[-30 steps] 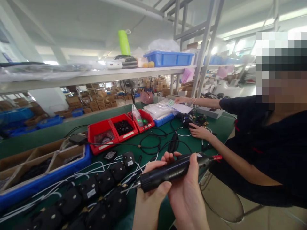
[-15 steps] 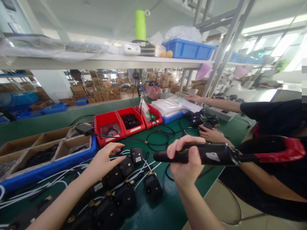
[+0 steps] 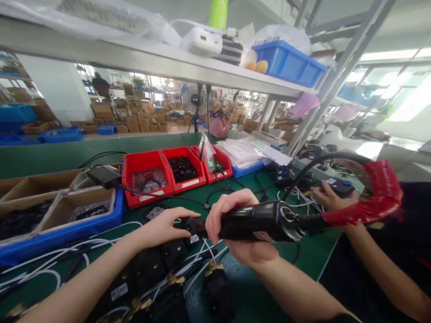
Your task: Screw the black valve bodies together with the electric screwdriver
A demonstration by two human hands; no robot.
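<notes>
My right hand point(image 3: 235, 229) grips a black electric screwdriver point(image 3: 259, 222). Its cable end is wrapped in red tape, and its tip points left. My left hand point(image 3: 168, 226) has its fingertips and thumb around a small black boxy unit point(image 3: 192, 228) with a white label. The screwdriver's front end meets that unit, though the exact contact is hidden behind my right fingers. Several similar black units with brass fittings, such as the nearest black unit point(image 3: 217, 287), lie below my hands among white cables point(image 3: 198, 260).
Red bins point(image 3: 148, 199) with small parts stand behind my hands. On the left is a blue divided tray point(image 3: 114, 215). A shelf point(image 3: 134, 54) spans overhead. At right, a co-worker's hand point(image 3: 332, 197) holds a black device.
The screwdriver has moved left to the black unit, and my left hand has closed around that unit. My view has shifted closer. The co-worker's hand now holds up a device.
</notes>
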